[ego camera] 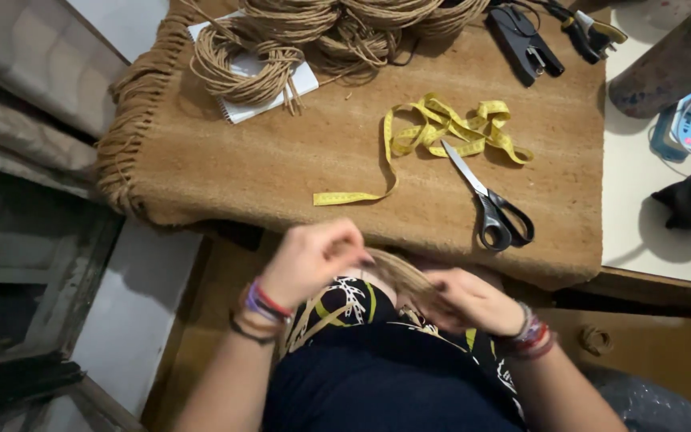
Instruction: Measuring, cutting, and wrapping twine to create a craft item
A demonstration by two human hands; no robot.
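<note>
Two hands work close to our chest: our left hand (307,260) and right hand (469,300) both have their fingers curled shut on a bundle of tan jute strands (403,276) stretched between them, just below the near edge of the brown woven mat (281,160). Farther on the mat we see black-handled scissors (489,204) lying to the right, touching a tangled yellow measuring tape (441,132). At the far edge, coils of jute cord (253,60) rest on a white spiral notebook (301,80).
</note>
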